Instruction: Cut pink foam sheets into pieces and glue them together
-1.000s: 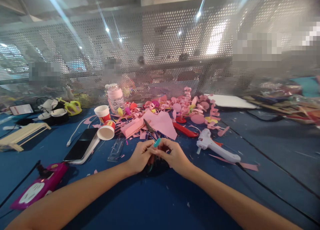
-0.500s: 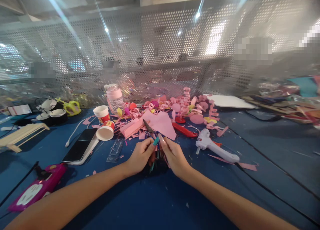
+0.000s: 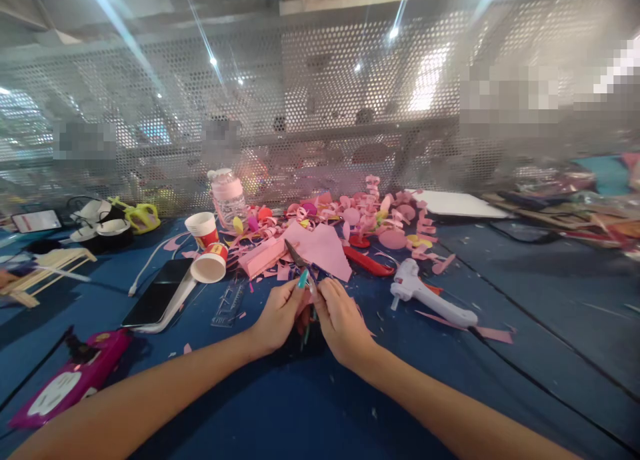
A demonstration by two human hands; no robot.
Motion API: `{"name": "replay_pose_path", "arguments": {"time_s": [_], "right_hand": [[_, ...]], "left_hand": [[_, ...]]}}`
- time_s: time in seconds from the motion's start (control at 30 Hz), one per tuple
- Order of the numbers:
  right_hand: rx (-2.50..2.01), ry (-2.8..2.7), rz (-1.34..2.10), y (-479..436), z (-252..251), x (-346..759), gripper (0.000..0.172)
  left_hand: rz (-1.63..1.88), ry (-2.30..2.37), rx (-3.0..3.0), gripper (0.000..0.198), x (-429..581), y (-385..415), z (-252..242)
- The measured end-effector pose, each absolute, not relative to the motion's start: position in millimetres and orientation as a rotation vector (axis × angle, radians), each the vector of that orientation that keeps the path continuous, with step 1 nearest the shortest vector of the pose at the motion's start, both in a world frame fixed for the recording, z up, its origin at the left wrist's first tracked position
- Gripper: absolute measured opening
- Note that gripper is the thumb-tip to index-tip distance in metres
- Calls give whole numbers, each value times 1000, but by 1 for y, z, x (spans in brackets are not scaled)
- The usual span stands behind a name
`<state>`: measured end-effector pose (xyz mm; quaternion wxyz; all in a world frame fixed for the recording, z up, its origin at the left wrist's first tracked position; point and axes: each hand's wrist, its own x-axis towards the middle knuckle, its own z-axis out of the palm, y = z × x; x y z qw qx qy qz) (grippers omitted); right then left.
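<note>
My left hand (image 3: 277, 317) and my right hand (image 3: 340, 320) meet over the blue table (image 3: 310, 407), fingers pinched together on a small bundle of coloured strips. A teal strip tip (image 3: 303, 279) sticks up between the fingertips, and darker strips hang below the hands. Just beyond the fingers lie scissors (image 3: 296, 254) on a pink sheet (image 3: 325, 247). The lower part of the bundle is hidden by my hands.
Pink paper curls and discs (image 3: 370, 213) pile at the back. A white glue gun (image 3: 425, 293) lies right, a red cutter (image 3: 367, 261) beside it. Two paper cups (image 3: 205, 243), a bottle (image 3: 227, 197), a phone (image 3: 160, 290) and a pink case (image 3: 70, 380) sit left. Perforated metal screen behind.
My right hand has closed in toward the left, its fingers turning onto the strips. The teal tip has shifted slightly left and up. A person's hand has entered at the far left edge.
</note>
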<state>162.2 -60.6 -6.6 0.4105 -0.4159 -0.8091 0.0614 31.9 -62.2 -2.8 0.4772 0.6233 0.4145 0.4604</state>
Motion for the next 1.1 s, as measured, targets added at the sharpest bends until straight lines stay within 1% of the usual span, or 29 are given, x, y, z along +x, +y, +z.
{"name": "replay_pose_path", "arguments": {"time_s": [0.23, 0.5, 0.63, 0.93, 1.03, 1.1], "right_hand": [[-1012, -2088, 122, -59, -6, 164, 22], [-965, -2072, 231, -59, -2, 167, 22], [-980, -1983, 348, -58, -1, 167, 24], [-1079, -1838, 623, -61, -4, 166, 27], [-1086, -1857, 645, -63, -4, 167, 26], [-1081, -1914, 607, -65, -2, 167, 22]], "left_hand": [[1160, 881, 1517, 46, 29, -62, -5], [1152, 840, 1516, 40, 31, -63, -5], [1109, 943, 1604, 36, 31, -62, -2], [1056, 1160, 1787, 39, 29, -63, 0], [1065, 1188, 1816, 40, 29, -63, -2], [1095, 1192, 1794, 40, 29, -62, -3]]}}
